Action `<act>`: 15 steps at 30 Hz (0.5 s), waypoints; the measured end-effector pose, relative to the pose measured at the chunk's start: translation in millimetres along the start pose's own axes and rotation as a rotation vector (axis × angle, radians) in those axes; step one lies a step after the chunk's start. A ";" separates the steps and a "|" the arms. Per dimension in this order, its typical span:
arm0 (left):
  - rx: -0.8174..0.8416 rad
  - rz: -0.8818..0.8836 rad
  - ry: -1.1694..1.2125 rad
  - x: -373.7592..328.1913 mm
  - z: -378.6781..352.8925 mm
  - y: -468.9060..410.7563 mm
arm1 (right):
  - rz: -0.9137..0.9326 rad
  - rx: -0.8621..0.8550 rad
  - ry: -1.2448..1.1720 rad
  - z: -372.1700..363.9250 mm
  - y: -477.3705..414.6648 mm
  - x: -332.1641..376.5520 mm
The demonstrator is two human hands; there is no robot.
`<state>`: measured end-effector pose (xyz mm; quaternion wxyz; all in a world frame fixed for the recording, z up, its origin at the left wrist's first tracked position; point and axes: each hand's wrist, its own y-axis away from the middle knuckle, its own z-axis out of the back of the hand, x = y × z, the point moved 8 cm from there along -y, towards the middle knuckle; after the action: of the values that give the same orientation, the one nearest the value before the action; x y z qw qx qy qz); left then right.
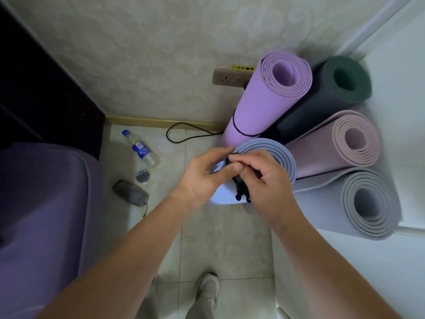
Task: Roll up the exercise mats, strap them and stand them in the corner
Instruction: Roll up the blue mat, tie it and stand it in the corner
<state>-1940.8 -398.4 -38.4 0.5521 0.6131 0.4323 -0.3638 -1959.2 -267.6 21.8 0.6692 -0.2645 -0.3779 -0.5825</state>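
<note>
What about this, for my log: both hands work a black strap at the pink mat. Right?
No: the head view shows the left hand and right hand working a black strap at the blue mat; the pink mat is untouched beside it.

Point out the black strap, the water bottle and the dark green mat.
black strap [239,192]: head view, its dangling lower end.
water bottle [139,148]: head view, its blue label.
dark green mat [308,109]: head view, its rolled outer side.
</note>
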 end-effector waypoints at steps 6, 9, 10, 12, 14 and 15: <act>0.027 -0.014 -0.083 -5.4 5.3 3.6 | -0.026 0.011 -0.123 -1.9 1.9 0.3; -0.116 0.122 0.005 0.4 12.4 11.8 | -0.077 0.032 -0.210 -8.3 9.3 1.0; -0.185 0.153 -0.020 2.7 15.4 12.6 | -0.100 0.032 -0.235 -10.9 11.8 1.2; -0.288 0.167 -0.143 2.0 19.0 11.2 | -0.132 0.019 -0.263 -14.2 14.1 1.7; -0.330 0.164 -0.250 -1.7 20.1 6.9 | -0.172 0.004 -0.312 -15.3 14.5 0.0; -0.331 0.159 -0.250 -2.8 20.1 4.3 | -0.193 -0.001 -0.341 -14.8 14.3 -1.5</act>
<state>-1937.2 -418.8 -36.7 0.7213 0.4965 0.3646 -0.3167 -1942.4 -275.9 13.4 0.5363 -0.3222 -0.5093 -0.5909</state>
